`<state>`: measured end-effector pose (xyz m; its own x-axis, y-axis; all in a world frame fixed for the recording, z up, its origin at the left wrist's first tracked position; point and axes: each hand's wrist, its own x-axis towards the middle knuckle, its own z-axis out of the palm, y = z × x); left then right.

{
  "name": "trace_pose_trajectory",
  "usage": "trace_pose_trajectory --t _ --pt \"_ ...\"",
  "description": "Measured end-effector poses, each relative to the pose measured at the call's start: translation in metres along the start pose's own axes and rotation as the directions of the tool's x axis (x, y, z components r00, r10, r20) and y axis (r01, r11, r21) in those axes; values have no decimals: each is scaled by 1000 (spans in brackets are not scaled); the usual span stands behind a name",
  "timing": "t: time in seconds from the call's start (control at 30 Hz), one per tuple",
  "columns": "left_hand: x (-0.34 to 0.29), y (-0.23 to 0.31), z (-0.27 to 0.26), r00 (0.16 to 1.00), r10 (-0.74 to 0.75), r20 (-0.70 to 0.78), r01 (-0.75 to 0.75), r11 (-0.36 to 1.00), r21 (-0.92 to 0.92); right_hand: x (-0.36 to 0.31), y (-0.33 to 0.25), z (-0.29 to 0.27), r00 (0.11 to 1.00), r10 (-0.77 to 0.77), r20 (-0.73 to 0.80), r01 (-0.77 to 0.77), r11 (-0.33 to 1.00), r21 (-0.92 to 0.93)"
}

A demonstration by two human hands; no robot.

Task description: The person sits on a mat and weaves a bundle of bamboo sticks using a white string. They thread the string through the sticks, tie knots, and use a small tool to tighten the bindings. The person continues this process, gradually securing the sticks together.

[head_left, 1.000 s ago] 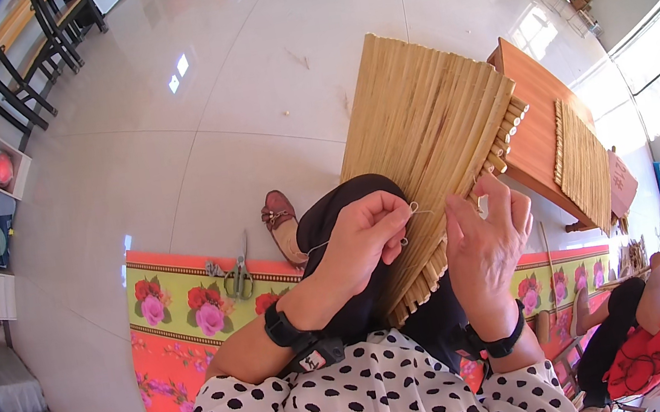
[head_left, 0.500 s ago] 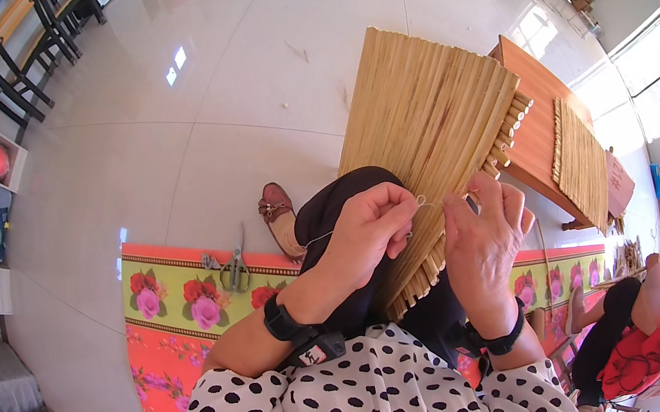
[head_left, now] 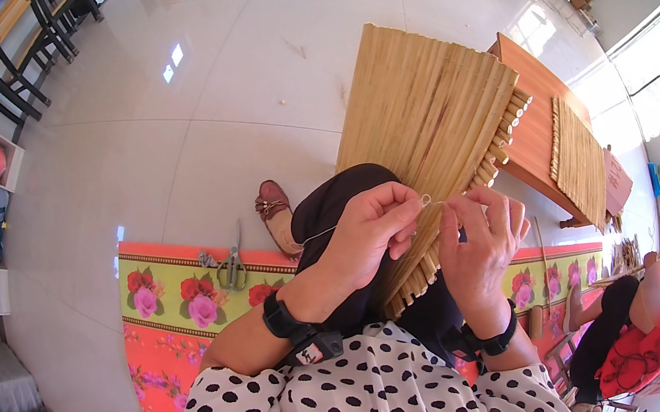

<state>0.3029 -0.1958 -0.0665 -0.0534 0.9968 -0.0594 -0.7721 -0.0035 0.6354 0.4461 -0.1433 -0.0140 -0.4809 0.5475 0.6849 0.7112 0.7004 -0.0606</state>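
A pale thin string runs from the left into my left hand, whose thumb and forefinger pinch it. A small loop in the string stands just beyond those fingertips. My right hand pinches the string's other side between thumb and forefinger, a short way to the right of the loop. Under both hands, a mat of straw-coloured stalks lies aslant across my dark-trousered lap. Its cut stalk ends stick out unevenly along the right side. How the mat is bound cannot be made out.
Scissors lie on the flowered cloth at left. To the right, a brown wooden table bears another stalk mat. A seated person is at lower right. Wooden chairs stand far left.
My right fingers have dropped slightly and curled inward. The string's loop has shifted a little to the right and shows more clearly. My left hand keeps its pinch.
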Motion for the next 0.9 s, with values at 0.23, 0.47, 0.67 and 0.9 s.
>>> trace_pose_trajectory --t 0.23,0.47,0.67,0.9 --pt "2 0 6 999 -19 30 18 999 44 1 0 -1 1000 -11 5 11 1000 22" --pt "11 -4 12 999 -24 -33 28 994 108 -1 0 0 999 19 28 -21 998 60" --pt "15 -8 7 997 -77 -25 80 988 133 0 4 1 999 -32 1 32 992 119" --pt "13 -4 15 1000 -25 -1 24 985 174 3 5 -5 999 -29 -26 33 987 159"
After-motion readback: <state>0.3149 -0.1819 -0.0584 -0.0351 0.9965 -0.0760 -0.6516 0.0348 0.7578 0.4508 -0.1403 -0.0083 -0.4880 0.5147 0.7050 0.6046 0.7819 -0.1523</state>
